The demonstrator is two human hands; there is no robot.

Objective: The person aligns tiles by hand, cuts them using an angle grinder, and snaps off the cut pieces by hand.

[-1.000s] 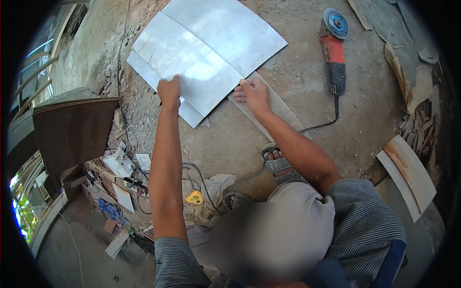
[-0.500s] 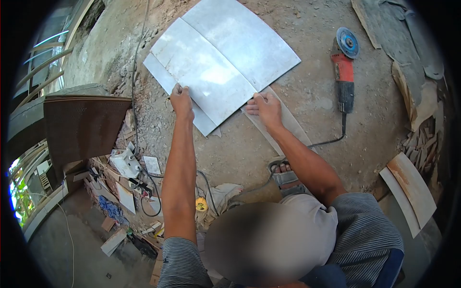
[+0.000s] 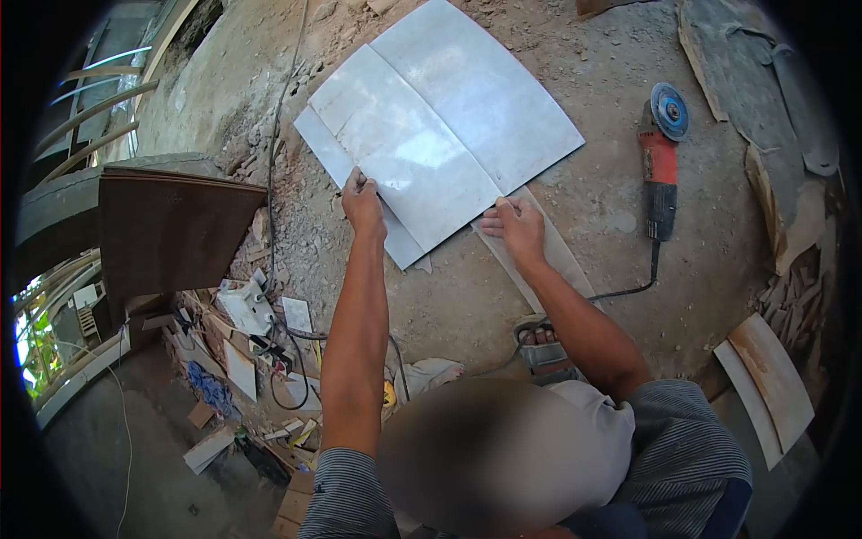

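A glossy pale tile lies overlapping a larger pale tile on the ground. My left hand is closed on the upper tile's near left edge, fingers curled. At its near right corner, my right hand pinches the same tile, thumb on top; some of the fingers reach past the edge. Below the right hand, a narrow pale strip lies on the dirt. An angle grinder with a red and black body and a blue disc rests to the right.
The grinder's black cord runs back towards my foot. A white socket box with plugs sits left among tile scraps. Brown sheets lean at the left. Two tile pieces stand at the right.
The view has shifted, so the whole scene sits slightly lower and further right. Both hands keep their hold on the upper tile, with no clear movement of it against the larger one.
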